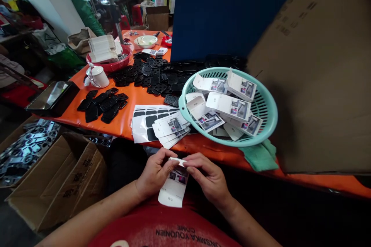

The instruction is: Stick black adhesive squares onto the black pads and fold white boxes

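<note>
Over my lap, below the table's front edge, both hands pinch the top of a small white printed box [173,190]. My left hand [155,173] grips its upper left corner with thumb and fingers. My right hand [207,176] holds the top flap from the right. Just above, on the orange table [127,119], lies a short stack of flat white boxes [171,128] on white sheets with black pads [146,120]. To the right, a teal basket [262,133] holds several folded white boxes.
Black rubber pads [104,105] lie in loose piles over the table's middle and left. A white cup [98,76], a red basket of cards [111,65] and a bowl [145,41] stand further back. A large cardboard sheet [319,77] leans at right. Open cartons [60,179] sit at lower left.
</note>
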The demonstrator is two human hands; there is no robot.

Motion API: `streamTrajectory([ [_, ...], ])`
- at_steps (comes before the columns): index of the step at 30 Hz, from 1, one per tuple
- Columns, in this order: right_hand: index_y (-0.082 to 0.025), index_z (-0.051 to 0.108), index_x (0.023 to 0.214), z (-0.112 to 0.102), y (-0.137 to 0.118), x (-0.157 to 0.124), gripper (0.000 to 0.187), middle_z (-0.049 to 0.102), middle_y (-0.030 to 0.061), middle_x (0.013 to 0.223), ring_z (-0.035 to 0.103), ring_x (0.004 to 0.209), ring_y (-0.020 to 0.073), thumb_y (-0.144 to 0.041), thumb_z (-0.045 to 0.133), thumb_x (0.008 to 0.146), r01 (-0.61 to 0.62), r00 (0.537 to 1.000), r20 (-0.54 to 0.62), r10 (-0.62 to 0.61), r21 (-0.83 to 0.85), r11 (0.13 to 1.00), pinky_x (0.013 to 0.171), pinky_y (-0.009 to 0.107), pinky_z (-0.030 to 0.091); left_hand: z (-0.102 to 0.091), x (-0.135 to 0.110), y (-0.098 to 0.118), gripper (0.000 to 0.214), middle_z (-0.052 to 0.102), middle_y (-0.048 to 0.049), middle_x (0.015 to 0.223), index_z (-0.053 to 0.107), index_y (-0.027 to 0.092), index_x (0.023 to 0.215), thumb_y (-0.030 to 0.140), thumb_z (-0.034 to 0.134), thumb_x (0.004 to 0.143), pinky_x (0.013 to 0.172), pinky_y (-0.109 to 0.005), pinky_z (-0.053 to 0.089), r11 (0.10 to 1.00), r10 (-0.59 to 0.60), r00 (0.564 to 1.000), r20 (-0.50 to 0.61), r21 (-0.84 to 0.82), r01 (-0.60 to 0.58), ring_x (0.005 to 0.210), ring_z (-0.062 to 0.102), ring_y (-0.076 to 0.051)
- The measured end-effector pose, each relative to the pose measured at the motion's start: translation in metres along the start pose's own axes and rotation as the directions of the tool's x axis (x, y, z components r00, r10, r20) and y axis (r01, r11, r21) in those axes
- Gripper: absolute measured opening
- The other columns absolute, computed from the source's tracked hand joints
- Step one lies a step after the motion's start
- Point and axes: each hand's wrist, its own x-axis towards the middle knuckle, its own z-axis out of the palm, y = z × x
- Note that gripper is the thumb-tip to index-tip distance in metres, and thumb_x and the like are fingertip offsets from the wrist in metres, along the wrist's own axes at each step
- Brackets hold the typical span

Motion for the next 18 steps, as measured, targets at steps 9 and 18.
streamTrajectory([
  [9, -0.019, 0.074, 0.07, -0.004, -0.017, 0.016, 0.021, 0.071, 0.0023, 0.067, 0.063, 0.062, 0.0169, -0.039, 0.081, 0.065, -0.439, 0.895, -0.022, 0.445, 0.128, 0.889, 0.064, 0.03, 0.053, 0.003, 0.015, 0.028, 0.03, 0.051, 0.0039, 0.062, 0.054, 0.017, 0.082, 0.045, 0.062, 0.082, 0.05, -0.02, 0.035, 0.979, -0.183, 0.981, 0.059, -0.077, 0.187, 0.054, 0.044, -0.008],
  [18, -0.023, 0.076, 0.071, -0.003, -0.004, -0.005, 0.01, 0.071, 0.0039, 0.069, 0.065, 0.062, 0.0184, -0.031, 0.074, 0.077, -0.136, 0.988, -0.09, 0.128, -0.093, 0.986, 0.059, 0.029, 0.052, 0.0, 0.008, 0.015, 0.023, 0.065, -0.0041, 0.075, 0.068, 0.013, 0.077, 0.036, 0.067, 0.08, 0.065, -0.025, 0.046, 0.992, -0.124, 0.992, 0.022, -0.036, 0.124, 0.069, 0.058, -0.014],
])
